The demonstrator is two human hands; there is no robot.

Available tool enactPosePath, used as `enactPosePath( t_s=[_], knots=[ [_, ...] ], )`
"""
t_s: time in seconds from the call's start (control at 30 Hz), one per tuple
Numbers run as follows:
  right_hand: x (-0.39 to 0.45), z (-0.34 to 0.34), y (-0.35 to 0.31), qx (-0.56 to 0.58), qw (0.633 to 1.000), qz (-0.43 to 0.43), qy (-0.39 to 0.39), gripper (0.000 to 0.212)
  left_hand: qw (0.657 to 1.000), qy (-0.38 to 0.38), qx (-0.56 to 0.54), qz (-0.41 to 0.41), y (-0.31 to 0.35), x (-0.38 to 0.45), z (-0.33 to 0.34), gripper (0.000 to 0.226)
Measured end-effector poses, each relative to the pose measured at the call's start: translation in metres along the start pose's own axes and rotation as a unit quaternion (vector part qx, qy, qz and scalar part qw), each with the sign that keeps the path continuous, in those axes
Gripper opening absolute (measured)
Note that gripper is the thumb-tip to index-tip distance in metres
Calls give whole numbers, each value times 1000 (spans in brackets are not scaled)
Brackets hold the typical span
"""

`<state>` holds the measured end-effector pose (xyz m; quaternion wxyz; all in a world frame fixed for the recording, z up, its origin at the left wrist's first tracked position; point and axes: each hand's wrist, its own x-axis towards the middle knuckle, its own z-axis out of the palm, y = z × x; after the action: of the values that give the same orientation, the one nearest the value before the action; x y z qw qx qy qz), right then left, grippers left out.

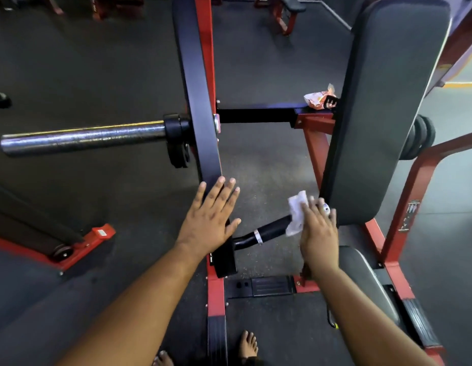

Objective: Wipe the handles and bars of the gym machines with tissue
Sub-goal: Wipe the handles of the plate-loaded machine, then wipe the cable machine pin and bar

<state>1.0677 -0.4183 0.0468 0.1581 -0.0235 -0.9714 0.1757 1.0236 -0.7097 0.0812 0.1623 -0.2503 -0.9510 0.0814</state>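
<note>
Two bare feet (247, 344), bottom edge, on the dark floor (71, 75) either side of a red frame rail (215, 291).

Right hand (319, 233): fingers (312, 207) straight and close together, pressing a white tissue (298, 212) flat against the end of the black handle (271, 229). Tissue lies between palm and handle, its upper corner showing past the fingertips.

Left hand (211, 215): fingers (216, 191) straight and spread, palm down on the lower end of the black arm (198, 88); holds nothing.

Handle: short, with a silver ring near its bent inner end, running from the arm's base toward the pad (387, 101).

Pad: long, black, tilted, just right of the tissue.

Chrome peg (81, 138): horizontal, projecting left from the arm.

Orange-and-white wrapper (318, 99): crumpled, on the crossbar (256, 114) beside the pad.
</note>
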Motion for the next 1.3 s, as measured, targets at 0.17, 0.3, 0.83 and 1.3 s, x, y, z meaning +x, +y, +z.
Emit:
enactPosePath(
  t_s=[0.17,0.3,0.83,1.3],
  knots=[
    [-18,16,-26,-112,988,-77,-79,78,999,-37,-17,4,4,-23,4,82],
    [-51,33,-74,-61,984,-101,-131,76,994,-97,-35,22,0,-46,7,86],
    [-39,-8,-349,213,960,-28,-181,36,968,-193,-144,-69,-180,-177,-67,89],
    [0,51,-566,203,926,-164,-274,29,944,-180,-114,-251,-361,-294,-103,89]
  ],
)
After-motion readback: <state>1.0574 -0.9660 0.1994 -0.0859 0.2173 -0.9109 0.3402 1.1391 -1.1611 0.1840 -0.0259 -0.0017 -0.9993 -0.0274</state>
